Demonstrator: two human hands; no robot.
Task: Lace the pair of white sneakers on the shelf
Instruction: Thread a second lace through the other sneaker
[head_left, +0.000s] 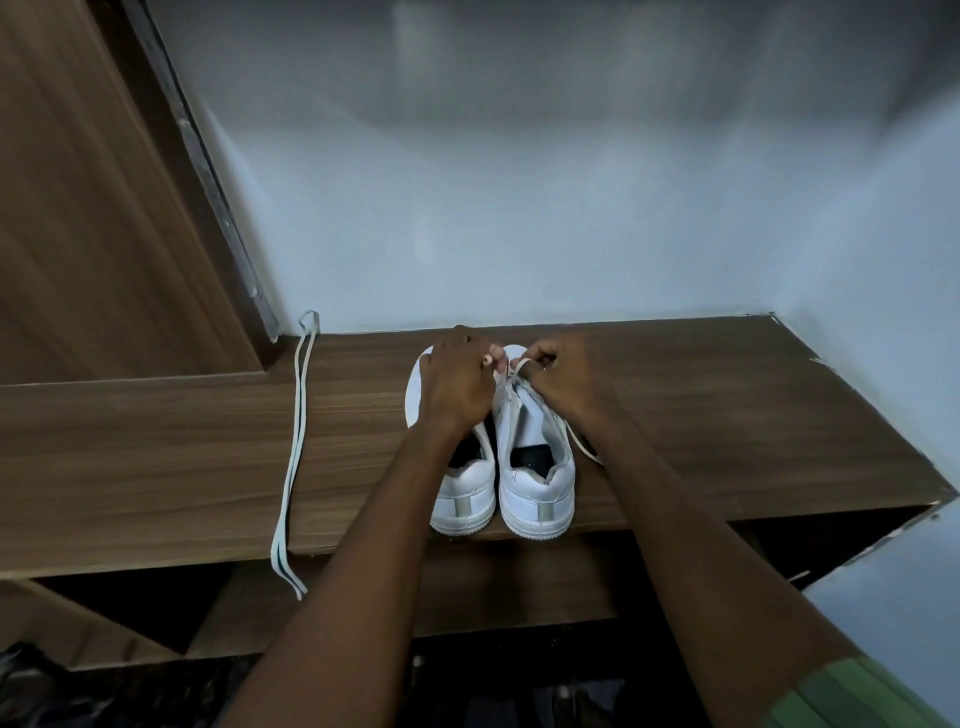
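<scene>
Two white sneakers stand side by side on the wooden shelf (727, 415), heels toward me. My left hand (457, 379) lies over the left sneaker (467, 493) and reaches across to the toe end of the right sneaker (535, 488), fingertips pinching the white lace (511, 371) there. My right hand (561, 371) pinches the same lace from the other side, fingers curled. One end of that lace trails down the right sneaker's outer side (584, 447). A second, loose white lace (293, 457) lies doubled on the shelf to the left, its ends hanging over the front edge.
A wooden door panel (93, 208) rises at the left. Pale walls (519, 208) close in the shelf at the back and right. Below the shelf's front edge is a dark open compartment (519, 675) with dim items.
</scene>
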